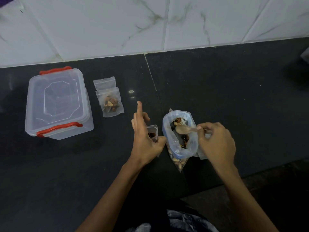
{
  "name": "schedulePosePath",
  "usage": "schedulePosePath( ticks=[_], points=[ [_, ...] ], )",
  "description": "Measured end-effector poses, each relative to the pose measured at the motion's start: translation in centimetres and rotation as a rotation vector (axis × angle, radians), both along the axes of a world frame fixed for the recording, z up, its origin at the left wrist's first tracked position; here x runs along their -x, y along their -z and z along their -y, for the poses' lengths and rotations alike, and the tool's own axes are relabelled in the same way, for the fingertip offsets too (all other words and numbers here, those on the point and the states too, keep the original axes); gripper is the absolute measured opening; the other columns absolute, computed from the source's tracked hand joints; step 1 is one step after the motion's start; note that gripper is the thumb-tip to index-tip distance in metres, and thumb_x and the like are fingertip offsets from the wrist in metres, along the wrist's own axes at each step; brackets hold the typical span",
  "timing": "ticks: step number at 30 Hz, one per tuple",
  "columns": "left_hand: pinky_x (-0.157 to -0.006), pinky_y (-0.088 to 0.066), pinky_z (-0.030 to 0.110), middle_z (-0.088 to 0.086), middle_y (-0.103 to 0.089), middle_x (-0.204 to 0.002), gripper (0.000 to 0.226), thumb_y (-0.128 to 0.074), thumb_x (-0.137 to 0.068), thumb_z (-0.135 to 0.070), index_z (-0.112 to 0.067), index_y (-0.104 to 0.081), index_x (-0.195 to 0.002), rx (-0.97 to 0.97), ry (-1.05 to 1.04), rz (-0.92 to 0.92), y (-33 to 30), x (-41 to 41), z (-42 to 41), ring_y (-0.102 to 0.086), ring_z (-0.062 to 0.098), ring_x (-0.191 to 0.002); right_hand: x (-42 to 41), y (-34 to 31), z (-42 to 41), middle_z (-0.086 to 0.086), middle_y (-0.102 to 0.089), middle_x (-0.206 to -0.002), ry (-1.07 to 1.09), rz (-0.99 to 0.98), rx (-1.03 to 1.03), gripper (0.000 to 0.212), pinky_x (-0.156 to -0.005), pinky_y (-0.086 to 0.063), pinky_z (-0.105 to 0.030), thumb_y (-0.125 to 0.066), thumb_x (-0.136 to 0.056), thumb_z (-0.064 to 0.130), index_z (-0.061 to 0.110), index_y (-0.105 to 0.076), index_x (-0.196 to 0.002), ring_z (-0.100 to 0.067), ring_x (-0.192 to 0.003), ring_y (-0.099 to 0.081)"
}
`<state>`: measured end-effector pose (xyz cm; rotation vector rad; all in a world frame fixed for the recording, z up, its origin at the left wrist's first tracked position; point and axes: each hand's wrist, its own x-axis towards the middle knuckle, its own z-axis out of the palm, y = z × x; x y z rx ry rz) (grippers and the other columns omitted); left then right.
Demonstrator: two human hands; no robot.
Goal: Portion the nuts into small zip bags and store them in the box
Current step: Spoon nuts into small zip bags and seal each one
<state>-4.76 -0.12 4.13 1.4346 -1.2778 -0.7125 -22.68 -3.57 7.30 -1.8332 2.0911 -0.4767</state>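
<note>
L hand (145,139) pinches small clear zip bag (153,133) upright w/ mouth open beside big clear nut bag (179,141) for a short transfer, R hand (215,143) grips pale spoon (183,129), seemingly empty, over it; lidded clear box w/ red clips (57,104) waits left

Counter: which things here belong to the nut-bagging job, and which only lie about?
Job: big nut bag, spoon in right hand, small bag in left hand, filled bag, empty bag, box.

Lying about: blurred thing at the right edge.
</note>
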Motion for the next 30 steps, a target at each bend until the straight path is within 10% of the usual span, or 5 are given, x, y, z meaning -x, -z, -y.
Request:
schedulePosePath(
  ticks=[5,12,19,30],
  points=[
    [-0.073,-0.042,0.006,-0.011,-0.032,-0.105,0.105,-0.06,-0.061,-0.008,-0.02,0.001,-0.145,-0.017,0.034,-0.05,-0.7,-0.3,-0.4,-0.037,0.008,-0.097,-0.4,-1.9,-0.4,0.008,-0.044,-0.127,-0.146,-0.227,0.034,0.038,-0.098,-0.022,-0.037,-0.051,-0.087,0.052,0.036,-0.055,-0.122,-0.016,-0.124,-0.033],
    [-0.11,-0.034,0.03,0.001,-0.036,-0.128,0.103,-0.059,-0.059,-0.022,-0.008,-0.005,-0.145,0.031,0.136,-0.378,-3.4,-1.9,-0.8,-0.039,0.019,-0.125,-6.2,-2.9,1.0,0.015,-0.059,-0.115,-0.75,0.748,-0.55,0.034,-0.096,-0.047,-0.025,-0.048,-0.088,0.039,0.032,-0.05,-0.121,0.003,-0.11,-0.055],
    [-0.107,-0.038,0.035,0.006,-0.049,-0.13,0.085,-0.065,-0.055,-0.026,-0.019,-0.037,-0.135,-0.086,0.038,-0.567,-3.5,-5.1,-1.4,-0.047,0.019,-0.127,-9.0,-1.4,-0.2,0.001,-0.071,-0.093,-0.371,1.22,-0.559,0.038,-0.089,-0.053,-0.035,-0.068,-0.069,0.034,0.014,-0.064,-0.101,-0.017,-0.096,-0.067],
    [-0.069,-0.057,0.033,0.015,-0.07,-0.087,0.011,-0.061,-0.084,-0.017,-0.008,-0.066,-0.089,-0.343,-0.097,-0.494,-3.6,-6.2,-2.9,-0.068,0.023,-0.078,-10.5,-0.2,-1.0,-0.008,-0.071,-0.102,-0.242,1.133,-0.594,0.016,-0.094,-0.051,-0.043,-0.058,-0.09,0.022,0.014,-0.066,-0.103,-0.02,-0.098,-0.067]
  ],
)
